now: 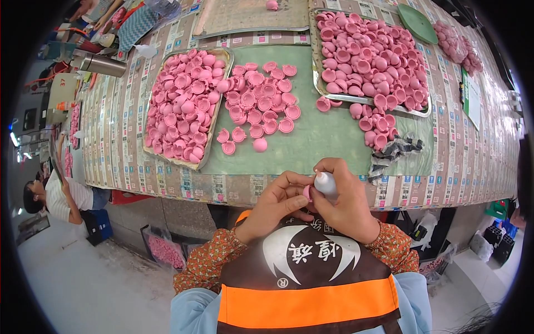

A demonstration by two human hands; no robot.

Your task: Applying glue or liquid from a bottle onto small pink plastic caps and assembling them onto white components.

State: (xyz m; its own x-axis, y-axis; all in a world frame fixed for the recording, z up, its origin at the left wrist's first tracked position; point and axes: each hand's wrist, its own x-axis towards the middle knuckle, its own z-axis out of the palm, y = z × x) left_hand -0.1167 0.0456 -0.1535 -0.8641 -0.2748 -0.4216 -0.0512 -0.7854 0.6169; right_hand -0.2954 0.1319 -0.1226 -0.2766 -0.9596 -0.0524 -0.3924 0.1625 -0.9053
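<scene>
Just beyond the table's near edge, both my hands meet over my lap. My left hand point(276, 200) pinches a small pink plastic half-shell point(307, 192) between thumb and fingers. A small white squeeze bottle point(325, 185) with a pointed nozzle is gripped in my right hand point(349, 203), whose fingertips come up against the left hand. Ahead of them, loose pink half-shells point(255, 117) are spread on a green mat point(311, 146). One tray point(200, 162) at the left and another tray point(364, 100) at the right are heaped with similar pink pieces.
A crumpled striped cloth or plastic point(394, 155) lies at the mat's right. Farther back are a board point(253, 16), a green oval lid point(417, 23) and bagged pink pieces point(451, 43). At left stands a metal flask point(103, 64); beyond it another person point(61, 195) is at work.
</scene>
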